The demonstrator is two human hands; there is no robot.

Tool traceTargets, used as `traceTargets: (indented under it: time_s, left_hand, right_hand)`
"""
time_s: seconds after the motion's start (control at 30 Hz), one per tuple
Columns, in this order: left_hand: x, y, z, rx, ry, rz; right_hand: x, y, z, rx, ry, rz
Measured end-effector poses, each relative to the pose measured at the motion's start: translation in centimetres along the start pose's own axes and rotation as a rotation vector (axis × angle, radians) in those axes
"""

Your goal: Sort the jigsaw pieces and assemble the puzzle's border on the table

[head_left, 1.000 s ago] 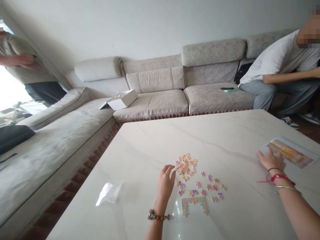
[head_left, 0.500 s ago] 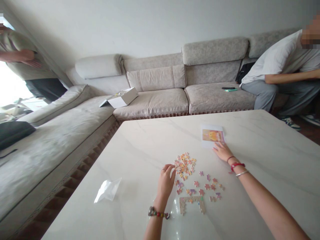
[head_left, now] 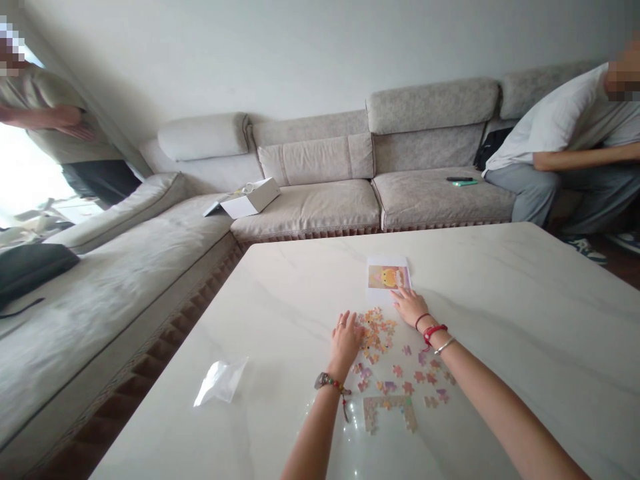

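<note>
Left hand [head_left: 345, 343] low at the left edge of a heap of jigsaw pieces [head_left: 374, 333], loosely curled and half closed, fingertips down at the heap. Whether any piece sits between those fingers: impossible to tell from this view. Around the left wrist, a beaded bracelet [head_left: 330, 383]. Right hand [head_left: 411, 308] open and flat, palm down on the table, fingers [head_left: 400, 293] reaching to the lower right corner of a picture card [head_left: 389, 277], touching it or just beside it, hard to say which. On the right wrist, a red cord bracelet [head_left: 434, 330] and a silver bangle [head_left: 444, 345].

The card flat on a white marble table [head_left: 525, 313], just above the heap, with an orange and yellow picture inside a white border. Below and right of the heap, loose pink and purple pieces [head_left: 407, 379], spread apart from one another. Nearest the person, a strip of joined pieces [head_left: 387, 403] in an upside-down U, apart from the heap. Well to the left, a crumpled plastic wrapper [head_left: 221, 381] on the table.

Beyond the table, a beige sofa [head_left: 310, 207] with an open white box [head_left: 250, 199] and a black phone [head_left: 457, 179] on its seats. At the right, a seated person [head_left: 565, 127]; at the far left, a standing person [head_left: 50, 113].
</note>
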State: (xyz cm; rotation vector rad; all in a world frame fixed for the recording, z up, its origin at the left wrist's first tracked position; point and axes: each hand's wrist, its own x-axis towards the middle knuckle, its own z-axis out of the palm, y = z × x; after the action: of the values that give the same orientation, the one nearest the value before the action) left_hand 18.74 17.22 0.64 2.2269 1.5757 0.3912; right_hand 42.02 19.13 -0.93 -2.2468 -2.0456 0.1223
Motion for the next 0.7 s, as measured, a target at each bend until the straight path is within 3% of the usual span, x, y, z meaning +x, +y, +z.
traceTargets:
  time_s: [0.13, 0.27, 0.37, 0.53, 0.7]
  left_hand:
    - [0.6, 0.4, 0.0, 0.024, 0.007, 0.008]
    - [3.6, 2.4, -0.2, 0.068, 0.011, 0.153]
    - [6.6, 4.1, -0.1, 0.108, -0.084, 0.259]
    - [9.9, 4.3, 0.0, 0.152, -0.211, 0.294]
    - [11.3, 2.7, -0.5, 0.200, -0.221, 0.206]
  right_hand:
    - [1.2, -0.7, -0.4, 0.041, 0.003, 0.109]
    - [3.3, -2.2, -1.0, 0.159, -0.010, 0.038]
    - [4.4, -1.8, -1.9, 0.248, 0.041, 0.006]
    - [3.4, 3.3, -2.6, 0.317, 0.132, 0.120]
    - [-0.2, 8.4, -1.9, 0.336, 0.115, 0.145]
